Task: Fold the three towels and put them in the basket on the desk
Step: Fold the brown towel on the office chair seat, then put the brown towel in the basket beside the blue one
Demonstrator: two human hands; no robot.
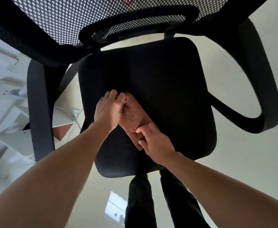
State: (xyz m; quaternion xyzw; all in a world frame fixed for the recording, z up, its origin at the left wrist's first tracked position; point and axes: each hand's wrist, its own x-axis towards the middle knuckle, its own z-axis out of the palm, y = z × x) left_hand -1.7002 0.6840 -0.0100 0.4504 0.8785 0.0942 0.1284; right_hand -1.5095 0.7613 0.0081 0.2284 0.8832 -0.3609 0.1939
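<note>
A brown towel (131, 117), folded into a narrow strip, lies slantwise on the black seat of an office chair (167, 83). My left hand (109, 109) grips the strip's far end with curled fingers. My right hand (153, 142) holds the near end, thumb and fingers curled round its edge. Both hands touch the towel on the seat. No other towel and no basket is in view.
The chair's mesh backrest (85, 18) fills the top of the view, with armrests at the left (39, 104) and right (258, 79). White furniture (6, 99) stands at the left. My dark-trousered legs (159, 203) stand on the pale floor below the seat.
</note>
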